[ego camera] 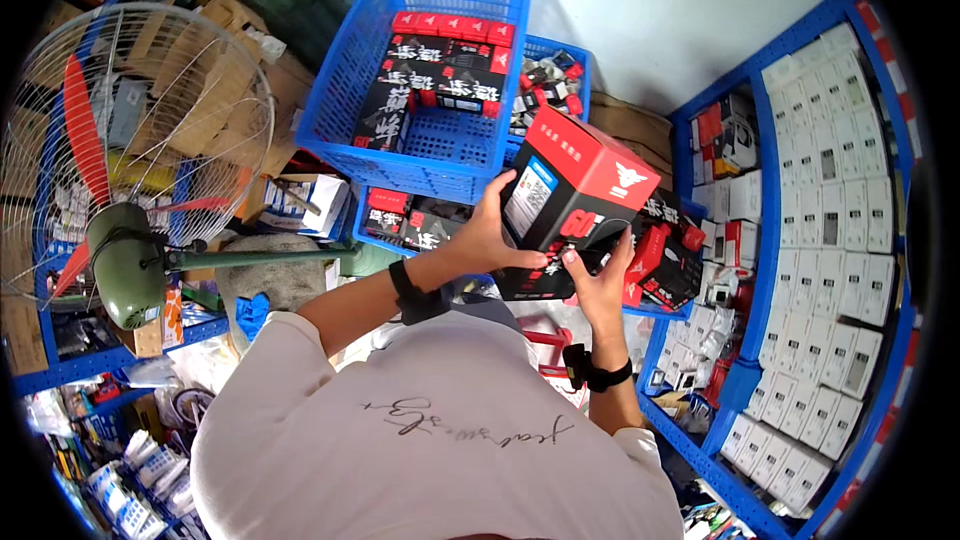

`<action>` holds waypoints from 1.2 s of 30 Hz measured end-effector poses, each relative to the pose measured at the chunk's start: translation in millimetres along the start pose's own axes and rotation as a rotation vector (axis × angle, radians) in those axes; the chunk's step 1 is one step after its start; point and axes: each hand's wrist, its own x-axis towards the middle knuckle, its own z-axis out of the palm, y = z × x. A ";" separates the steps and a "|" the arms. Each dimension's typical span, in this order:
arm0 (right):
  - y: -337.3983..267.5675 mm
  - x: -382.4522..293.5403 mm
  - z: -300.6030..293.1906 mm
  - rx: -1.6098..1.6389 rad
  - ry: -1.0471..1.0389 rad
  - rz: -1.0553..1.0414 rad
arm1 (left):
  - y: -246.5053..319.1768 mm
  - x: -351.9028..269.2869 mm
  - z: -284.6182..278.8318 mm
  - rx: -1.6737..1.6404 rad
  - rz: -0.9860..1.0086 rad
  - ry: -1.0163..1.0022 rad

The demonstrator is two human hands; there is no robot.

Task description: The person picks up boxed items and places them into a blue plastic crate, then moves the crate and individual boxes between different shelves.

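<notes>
Between my two hands a large black and red cardboard box (570, 195) is held up at a tilt, its red end towards the upper right. My left hand (499, 236) grips its left side and lower edge. My right hand (604, 281) touches the lower right side, thumb against the front face. Behind the box, to the left, stands a blue plastic crate (405, 154) partly filled with black and red boxes (442, 75). More such boxes (664, 266) lie in a lower crate at the right, and others (420, 229) below the upper crate.
A caged fan (127, 262) with red blades stands at the left. Blue metal shelving (757, 240) on the right holds rows of white boxes (817, 202). A smaller blue crate (570, 49) of small packages sits against the wall, and flattened cardboard (202, 105) leans behind the fan.
</notes>
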 end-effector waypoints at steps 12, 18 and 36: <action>-94.2 55.7 49.9 0.195 -0.076 -0.320 | 54.3 -24.2 -67.3 0.309 0.183 0.156; -183.4 141.4 96.7 0.400 -0.235 -0.229 | 1.7 1.6 -182.9 0.125 0.312 0.397; -8.3 278.5 375.2 -0.715 -0.276 0.627 | -146.4 25.6 -286.2 0.934 -0.463 0.260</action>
